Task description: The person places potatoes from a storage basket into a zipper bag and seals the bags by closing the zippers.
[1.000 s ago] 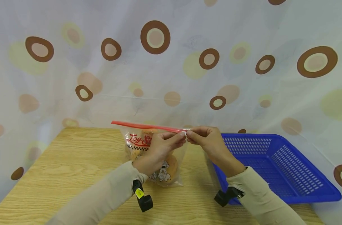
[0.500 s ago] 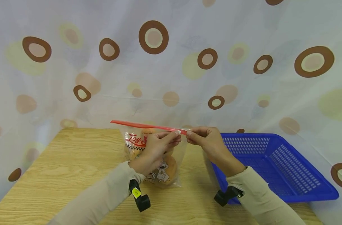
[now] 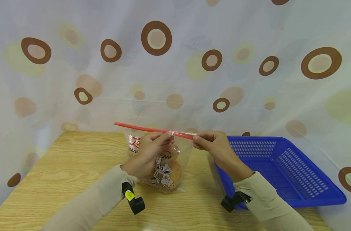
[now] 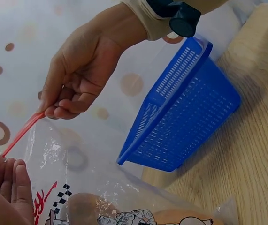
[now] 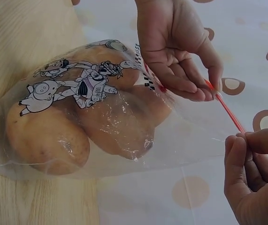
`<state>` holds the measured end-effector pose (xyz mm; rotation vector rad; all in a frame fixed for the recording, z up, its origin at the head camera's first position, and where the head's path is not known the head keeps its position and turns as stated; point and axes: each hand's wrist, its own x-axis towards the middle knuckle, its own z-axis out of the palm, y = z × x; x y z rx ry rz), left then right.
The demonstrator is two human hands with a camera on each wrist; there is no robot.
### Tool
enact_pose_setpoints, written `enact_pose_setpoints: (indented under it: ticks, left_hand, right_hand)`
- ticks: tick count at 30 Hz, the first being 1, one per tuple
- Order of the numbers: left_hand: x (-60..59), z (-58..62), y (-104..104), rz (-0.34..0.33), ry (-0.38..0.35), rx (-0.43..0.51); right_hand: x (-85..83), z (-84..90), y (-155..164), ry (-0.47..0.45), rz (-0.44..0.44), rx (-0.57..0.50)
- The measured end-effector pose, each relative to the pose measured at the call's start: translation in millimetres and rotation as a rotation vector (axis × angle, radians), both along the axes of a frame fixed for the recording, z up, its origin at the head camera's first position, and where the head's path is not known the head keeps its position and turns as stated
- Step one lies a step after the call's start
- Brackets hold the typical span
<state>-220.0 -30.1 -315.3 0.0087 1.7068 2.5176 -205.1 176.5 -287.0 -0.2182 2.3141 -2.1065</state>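
A clear zip bag (image 3: 179,186) with cartoon figures printed on it stands on the table, its red zip strip (image 3: 135,127) running along the top. Through the film several brown potatoes (image 5: 47,140) show in the right wrist view. My left hand (image 3: 149,149) pinches the white slider (image 3: 171,133) partway along the strip, thumb on the near side. At the strip's right end, my right hand (image 3: 216,146) pinches the corner between thumb and fingers. The red stretch between both hands is pulled taut. My left hand hides part of the red lettering in the head view.
A blue perforated basket (image 3: 279,173) stands on the right of the wooden table (image 3: 65,166), close beside my right forearm. Behind the table hangs a pale curtain (image 3: 175,80) with brown circles.
My left hand has slid left along the red strip with the white slider, away from my right hand. The right hand has stayed almost in place at the bag's corner.
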Motion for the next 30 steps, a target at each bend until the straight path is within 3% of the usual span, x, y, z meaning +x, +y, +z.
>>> enact_pose_setpoints:
  ticks: [5, 13, 30]
  left_hand:
    - [-2.3, 2.6, -11, 0.026, -0.020, -0.013]
    - [-6.7, 5.5, -34, -0.008, -0.029, -0.020]
    - [-9.1, 11.1, -86, 0.034, -0.032, 0.001]
  right_hand:
    - [-0.1, -2.3, 5, 0.014, 0.006, -0.004]
    - [-0.3, -5.2, 10, 0.007, 0.019, -0.032]
    - [3.4, -6.4, 15, -0.005, 0.016, 0.000]
